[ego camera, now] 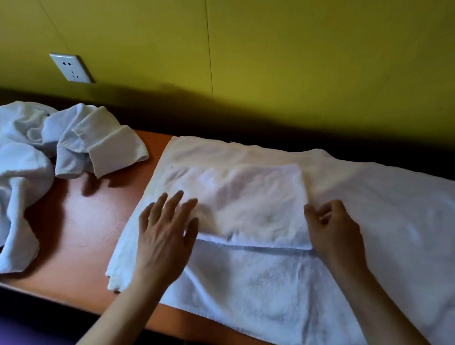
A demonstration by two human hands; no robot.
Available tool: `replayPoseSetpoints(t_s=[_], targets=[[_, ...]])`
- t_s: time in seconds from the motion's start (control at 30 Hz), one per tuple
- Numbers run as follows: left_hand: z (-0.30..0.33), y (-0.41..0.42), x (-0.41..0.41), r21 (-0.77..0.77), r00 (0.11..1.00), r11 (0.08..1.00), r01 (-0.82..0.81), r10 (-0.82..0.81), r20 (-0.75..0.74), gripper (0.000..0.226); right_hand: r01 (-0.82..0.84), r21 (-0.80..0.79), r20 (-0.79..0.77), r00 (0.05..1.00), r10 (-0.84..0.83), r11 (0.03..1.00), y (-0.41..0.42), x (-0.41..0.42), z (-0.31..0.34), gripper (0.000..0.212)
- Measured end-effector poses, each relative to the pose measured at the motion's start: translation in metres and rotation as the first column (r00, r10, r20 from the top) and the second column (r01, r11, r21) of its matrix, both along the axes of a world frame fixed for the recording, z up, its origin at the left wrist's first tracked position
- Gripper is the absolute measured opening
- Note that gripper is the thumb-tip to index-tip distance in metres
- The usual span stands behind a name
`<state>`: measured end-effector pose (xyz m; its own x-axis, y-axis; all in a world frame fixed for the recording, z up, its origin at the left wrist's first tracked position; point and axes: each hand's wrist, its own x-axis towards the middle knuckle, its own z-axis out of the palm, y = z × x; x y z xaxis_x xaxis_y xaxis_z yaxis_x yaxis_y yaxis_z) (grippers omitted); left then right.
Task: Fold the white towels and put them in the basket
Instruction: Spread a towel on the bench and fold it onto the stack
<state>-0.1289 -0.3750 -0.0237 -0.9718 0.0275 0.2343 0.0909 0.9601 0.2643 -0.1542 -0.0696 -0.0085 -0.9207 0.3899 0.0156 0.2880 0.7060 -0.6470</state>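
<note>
Fold step under way, I judge. Towel (289, 273) spread on worktop (80, 231), its flap (253, 206) folded in. Left hand (165, 236) flat, fingers spread on flap's left; right hand (333, 227) pinching flap's right edge. Next: smooth, fold again. Unfolded heap (21, 164) left of towel. Basket unseen.

Yellow-green wall (318, 34), orange table (85, 231)

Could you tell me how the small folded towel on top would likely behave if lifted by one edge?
The small folded towel is probably floppy: its layers would likely sag and unfold. It looks light, thin terry. Pushed, it would probably drag on the spread towel rather than slide.
</note>
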Motion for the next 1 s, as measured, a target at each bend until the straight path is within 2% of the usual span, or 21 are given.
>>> replayPoseSetpoints(t_s=[0.1,0.17,0.23,0.33,0.4,0.43,0.47,0.5,0.57,0.63,0.73,0.83,0.9,1.0], targets=[[-0.017,-0.003,0.023,-0.016,0.984,0.999,-0.039,0.041,0.173,0.051,-0.003,0.038,0.199,0.980,-0.004,0.999,-0.008,0.030,-0.006,0.042],[-0.023,-0.006,0.026,0.000,0.965,1.000,-0.023,0.022,0.261,0.057,0.059,-0.158,0.285,0.958,-0.011,0.986,-0.012,0.031,-0.004,0.042],[-0.022,-0.007,0.024,0.003,0.954,1.000,-0.012,0.011,0.299,0.061,0.220,-0.423,0.357,0.932,-0.061,0.879,-0.015,0.025,0.002,0.037],[-0.018,-0.008,0.023,0.018,0.948,1.000,0.006,-0.012,0.319,0.062,0.415,-0.662,0.459,0.883,-0.100,0.625,-0.017,0.017,0.006,0.026],[-0.013,-0.009,0.025,0.058,0.954,0.998,0.006,-0.023,0.298,0.060,0.446,-0.774,0.466,0.882,-0.072,0.450,-0.021,0.013,0.006,0.019],[-0.010,-0.011,0.028,0.081,0.962,0.997,-0.015,-0.007,0.272,0.057,0.428,-0.792,0.437,0.895,-0.087,0.436,-0.024,0.010,0.005,0.017],[-0.007,-0.013,0.030,0.091,0.971,0.995,-0.048,0.025,0.238,0.054,0.381,-0.775,0.375,0.919,-0.119,0.504,-0.027,0.007,0.008,0.015],[-0.004,-0.014,0.031,0.088,0.976,0.992,-0.094,0.074,0.205,0.051,0.302,-0.712,0.281,0.950,-0.136,0.634,-0.030,0.004,0.013,0.014],[-0.001,-0.019,0.037,0.118,0.969,0.974,-0.195,0.173,0.178,0.045,0.133,-0.477,0.060,0.991,-0.119,0.869,-0.046,-0.002,0.028,0.018],[0.002,-0.023,0.041,0.221,0.949,0.939,-0.263,0.211,0.233,0.043,-0.013,-0.320,-0.127,0.992,-0.029,0.947,-0.072,-0.008,0.045,0.015],[0.005,-0.030,0.042,0.411,0.931,0.848,-0.335,0.230,0.284,0.038,-0.219,-0.140,-0.326,0.931,0.164,0.966,-0.119,-0.017,0.057,0.019],[0.011,-0.042,0.039,0.637,0.874,0.603,-0.481,0.272,0.403,0.028,-0.420,0.021,-0.410,0.824,0.391,0.907,-0.168,-0.019,0.053,0.022],[0.010,-0.054,0.037,0.695,0.851,0.495,-0.521,0.240,0.467,0.029,-0.537,0.086,-0.360,0.769,0.529,0.839,-0.197,-0.015,0.045,0.019],[0.004,-0.065,0.034,0.780,0.850,0.337,-0.528,0.208,0.485,0.046,-0.681,0.139,-0.177,0.697,0.695,0.719,-0.223,-0.005,0.021,0.019]])
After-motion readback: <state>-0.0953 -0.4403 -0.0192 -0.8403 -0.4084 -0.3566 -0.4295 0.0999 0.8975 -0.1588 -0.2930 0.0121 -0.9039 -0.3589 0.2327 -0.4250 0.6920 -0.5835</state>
